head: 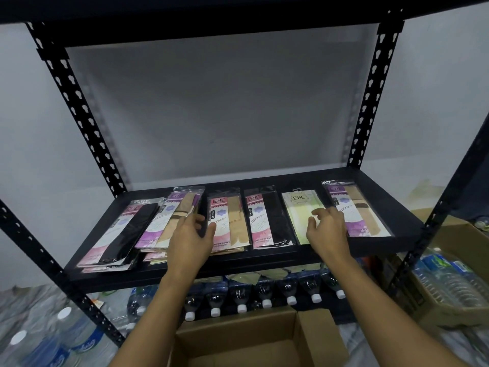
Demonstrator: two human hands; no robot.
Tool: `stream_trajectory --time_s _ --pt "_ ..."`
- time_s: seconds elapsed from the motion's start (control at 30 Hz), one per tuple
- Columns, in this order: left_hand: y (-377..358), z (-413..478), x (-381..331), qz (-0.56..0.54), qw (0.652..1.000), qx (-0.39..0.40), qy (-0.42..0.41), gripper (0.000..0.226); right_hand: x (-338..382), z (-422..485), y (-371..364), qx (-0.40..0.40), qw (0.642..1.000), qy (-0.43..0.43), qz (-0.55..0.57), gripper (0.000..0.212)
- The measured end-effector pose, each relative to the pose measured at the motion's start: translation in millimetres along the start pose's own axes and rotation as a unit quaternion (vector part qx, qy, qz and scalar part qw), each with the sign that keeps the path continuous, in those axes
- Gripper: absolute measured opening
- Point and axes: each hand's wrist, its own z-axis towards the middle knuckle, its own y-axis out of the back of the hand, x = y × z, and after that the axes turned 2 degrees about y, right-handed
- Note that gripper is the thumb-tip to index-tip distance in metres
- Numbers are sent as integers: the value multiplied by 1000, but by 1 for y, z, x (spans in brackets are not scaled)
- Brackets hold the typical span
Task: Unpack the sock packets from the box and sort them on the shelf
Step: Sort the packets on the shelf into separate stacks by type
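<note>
An open cardboard box (251, 340) sits lowest in the frame, its flaps spread, between the person's two bare forearms. Beyond it, a row of white-capped water bottles (266, 298) lies under the shelf, with more shrink-wrapped bottles at the lower left and a carton of bottles (449, 292) to the right.

Both arms reach over the raised front lip of the black metal shelf (264, 263). The left hand (189, 234) has its thumb on the pink-and-beige sock pile (232, 221) and its fingers bent over the dark gap beside the purple-and-beige pile (169, 223); whether it grips the edge cannot be told. The right hand (326, 229), fingers loosely bent and holding nothing, is over the right edge of the pale green packet (297, 210).

The packets lie in six lots along the shelf. A black-sock pile (124, 229) at the far left overhangs the lip. A black-sock packet (267, 221) lies between the hands, and a purple-and-beige packet (357, 210) lies at the far right. Narrow strips of bare shelf separate the lots.

Behind them the shelf is bare to a pale wall. Perforated black uprights (76, 107) frame both sides, and an upper shelf (238, 17) closes the top.
</note>
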Motion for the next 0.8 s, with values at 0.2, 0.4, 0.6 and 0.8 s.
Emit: stream_trajectory --time_s 0.2,0.4,0.6,0.8 --pt "31 -1 30 -30 998 -43 22 28 47 -21 -14 11 996 52 69 23" --pt "73 -2 73 -40 995 -58 66 23 111 -41 -43 54 985 116 113 28" --pt "109 2 118 0 989 -86 119 31 180 -63 -76 131 963 141 187 28" --pt "123 9 144 55 979 -77 180 42 221 -68 -120 213 953 71 205 25"
